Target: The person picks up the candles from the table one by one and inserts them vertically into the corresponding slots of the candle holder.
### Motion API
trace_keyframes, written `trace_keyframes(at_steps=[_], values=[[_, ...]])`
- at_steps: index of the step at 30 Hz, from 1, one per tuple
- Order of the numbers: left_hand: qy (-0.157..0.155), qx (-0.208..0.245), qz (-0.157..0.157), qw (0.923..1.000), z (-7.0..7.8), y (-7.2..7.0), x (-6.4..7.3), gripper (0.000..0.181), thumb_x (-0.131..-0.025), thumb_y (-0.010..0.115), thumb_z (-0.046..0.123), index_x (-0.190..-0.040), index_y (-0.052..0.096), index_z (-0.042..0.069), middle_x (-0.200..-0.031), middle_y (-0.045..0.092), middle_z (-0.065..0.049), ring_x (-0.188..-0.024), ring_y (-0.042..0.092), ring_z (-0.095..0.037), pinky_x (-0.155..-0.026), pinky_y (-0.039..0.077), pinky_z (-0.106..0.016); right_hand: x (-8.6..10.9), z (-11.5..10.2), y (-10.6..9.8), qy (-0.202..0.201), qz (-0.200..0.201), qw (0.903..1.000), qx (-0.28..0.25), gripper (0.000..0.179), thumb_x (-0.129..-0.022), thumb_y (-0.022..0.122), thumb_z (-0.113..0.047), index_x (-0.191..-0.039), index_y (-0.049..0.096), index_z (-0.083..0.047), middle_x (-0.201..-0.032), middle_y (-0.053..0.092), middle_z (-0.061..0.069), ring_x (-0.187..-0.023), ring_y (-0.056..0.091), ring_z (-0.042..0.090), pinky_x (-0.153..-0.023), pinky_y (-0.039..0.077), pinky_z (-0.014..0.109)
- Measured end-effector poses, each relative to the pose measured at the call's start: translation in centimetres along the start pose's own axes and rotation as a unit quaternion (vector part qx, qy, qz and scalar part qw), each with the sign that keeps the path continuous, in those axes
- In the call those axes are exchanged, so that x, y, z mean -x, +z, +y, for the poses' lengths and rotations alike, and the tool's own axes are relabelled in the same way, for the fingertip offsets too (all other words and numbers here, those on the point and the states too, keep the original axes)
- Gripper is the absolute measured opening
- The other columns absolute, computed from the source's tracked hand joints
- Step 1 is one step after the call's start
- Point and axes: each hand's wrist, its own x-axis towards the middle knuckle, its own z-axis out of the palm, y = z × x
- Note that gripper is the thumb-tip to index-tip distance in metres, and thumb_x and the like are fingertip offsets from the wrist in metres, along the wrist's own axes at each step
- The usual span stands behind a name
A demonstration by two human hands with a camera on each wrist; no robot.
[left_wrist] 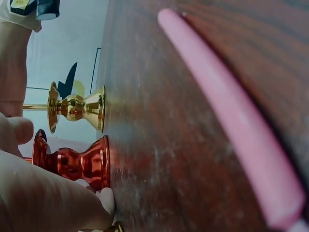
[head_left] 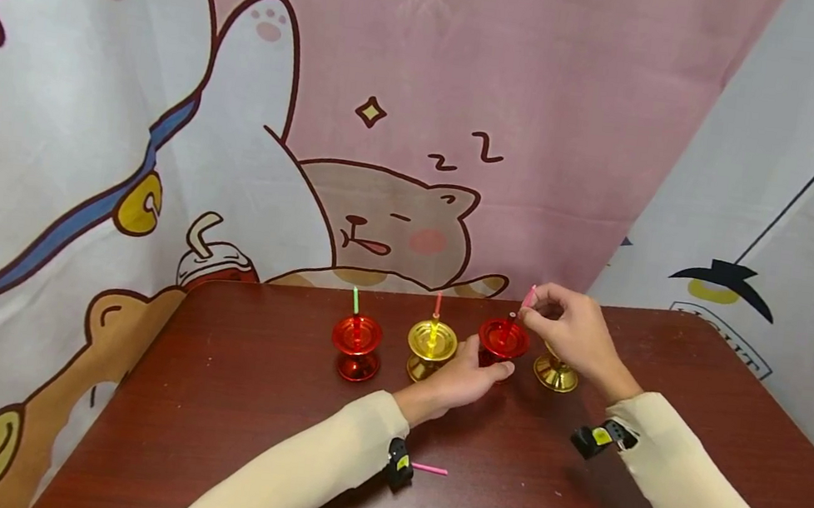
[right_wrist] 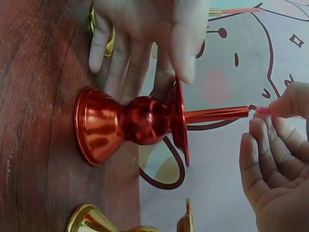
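My left hand [head_left: 459,380] holds a shiny red candle holder [head_left: 505,338] at its side, thumb in front and fingers behind its stem. The holder stands upright on the table, with a narrow tube [right_wrist: 217,114] rising from its dish. Between thumb and fingertips, my right hand [head_left: 579,331] pinches a thin pink candle [head_left: 529,296]. In the right wrist view the candle's lower end is right at the tube's mouth, and much of the candle is hidden by the fingers. A gold candle holder [head_left: 556,373] stands just under my right hand, partly covered by it.
To the left stand a red holder [head_left: 355,360] with a green candle [head_left: 355,300] and a gold holder [head_left: 418,366] with a reddish candle [head_left: 438,304]. Another pink candle [head_left: 431,469] lies on the brown table [head_left: 224,401], beside my left wrist. A cartoon-printed cloth [head_left: 541,135] hangs behind.
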Motion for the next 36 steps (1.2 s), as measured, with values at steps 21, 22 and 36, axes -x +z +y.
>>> trace_keyframes(at_steps=[21,22,36], values=[[-0.036,0.028,-0.002,0.9990,-1.0,0.6,-1.3,0.071,-0.115,0.054,0.039,-0.171,0.031,0.003,-0.169,0.037,-0.015,-0.157,0.034,-0.028,-0.130,0.026,-0.052,-0.2,0.5,0.6,-0.017,-0.011,0.9998,0.005,0.004,-0.101,0.078,-0.009,-0.097,0.075,-0.010,-0.082,0.072,0.001,-0.072,0.061,0.019,-0.062,0.048,0.025],[-0.035,0.028,-0.002,0.9990,-1.1,0.6,-1.4,0.070,-0.115,0.055,0.039,-0.171,0.031,0.003,-0.168,0.038,-0.015,-0.157,0.034,-0.028,-0.130,0.026,-0.052,-0.2,0.4,0.6,-0.019,-0.011,0.9997,0.006,0.004,-0.101,0.077,-0.009,-0.098,0.075,-0.009,-0.082,0.072,0.001,-0.073,0.061,0.019,-0.062,0.048,0.025],[-0.035,0.026,-0.006,0.9990,-0.9,0.4,-1.2,0.069,-0.115,0.055,0.039,-0.170,0.033,0.004,-0.167,0.039,-0.015,-0.157,0.035,-0.028,-0.130,0.027,-0.053,-0.8,0.9,0.8,-0.090,-0.005,0.9956,0.025,0.002,-0.093,0.076,-0.005,-0.095,0.076,-0.004,-0.082,0.071,-0.002,-0.073,0.065,0.013,-0.066,0.050,0.017]])
